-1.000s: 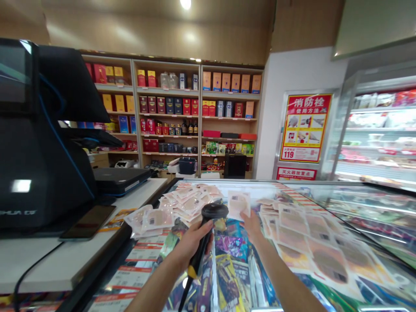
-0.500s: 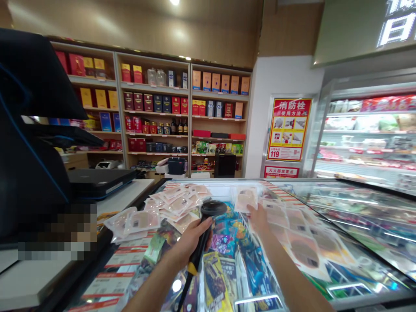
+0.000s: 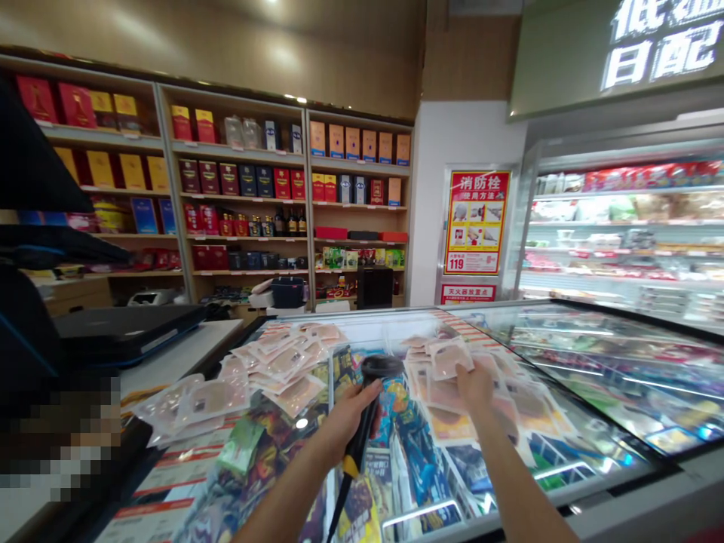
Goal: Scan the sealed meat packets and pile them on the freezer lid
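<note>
My left hand [image 3: 354,411] is wrapped round the handle of a black barcode scanner [image 3: 382,368], whose head points away over the freezer's glass top. A cable runs down from its yellow-banded grip. My right hand [image 3: 475,385] pinches the corner of a clear flat packet [image 3: 450,357] with a pale round thing inside. That packet is over a spread of similar packets [image 3: 526,400] on the right part of the glass. More such packets [image 3: 288,358] lie heaped left of the scanner, and a few looser ones [image 3: 207,400] rest near the freezer's left edge.
Beneath the glass top are bright snack-like packages [image 3: 421,460]. A black device [image 3: 130,332] sits on the white counter at left, beside a dark screen [image 3: 39,158]. Shelves of boxes [image 3: 243,181] line the back wall; a lit fridge [image 3: 622,226] stands right.
My right hand has carried its packet rightward, from behind the scanner to over the right-hand spread. My view has turned right. The left hand keeps hold of the scanner.
</note>
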Demonstrator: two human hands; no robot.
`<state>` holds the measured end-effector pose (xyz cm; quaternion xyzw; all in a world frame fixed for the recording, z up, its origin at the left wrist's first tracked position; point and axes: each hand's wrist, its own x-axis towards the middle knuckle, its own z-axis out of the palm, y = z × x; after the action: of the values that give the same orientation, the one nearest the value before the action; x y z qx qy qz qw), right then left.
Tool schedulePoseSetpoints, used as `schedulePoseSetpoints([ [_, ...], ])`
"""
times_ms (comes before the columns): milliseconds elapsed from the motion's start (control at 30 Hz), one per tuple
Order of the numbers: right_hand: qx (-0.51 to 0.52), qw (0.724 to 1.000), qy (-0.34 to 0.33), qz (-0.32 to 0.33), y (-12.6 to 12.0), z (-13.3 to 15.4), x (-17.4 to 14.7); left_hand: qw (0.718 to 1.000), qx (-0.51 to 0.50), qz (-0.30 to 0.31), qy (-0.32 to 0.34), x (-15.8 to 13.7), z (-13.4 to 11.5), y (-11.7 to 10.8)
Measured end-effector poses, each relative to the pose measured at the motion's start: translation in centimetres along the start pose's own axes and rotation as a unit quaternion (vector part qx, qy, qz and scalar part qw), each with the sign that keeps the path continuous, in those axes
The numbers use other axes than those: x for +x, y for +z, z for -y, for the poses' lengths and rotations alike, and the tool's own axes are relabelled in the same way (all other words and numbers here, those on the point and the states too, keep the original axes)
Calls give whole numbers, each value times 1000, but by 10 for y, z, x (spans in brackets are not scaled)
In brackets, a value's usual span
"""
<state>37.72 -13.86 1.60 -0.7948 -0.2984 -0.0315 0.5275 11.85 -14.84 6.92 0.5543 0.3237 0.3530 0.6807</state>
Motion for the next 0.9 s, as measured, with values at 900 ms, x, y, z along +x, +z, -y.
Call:
schedulePoseSetpoints([
  [900, -128, 917, -259, 274, 103, 121, -135, 982, 1, -187, -3, -63, -3, -126],
])
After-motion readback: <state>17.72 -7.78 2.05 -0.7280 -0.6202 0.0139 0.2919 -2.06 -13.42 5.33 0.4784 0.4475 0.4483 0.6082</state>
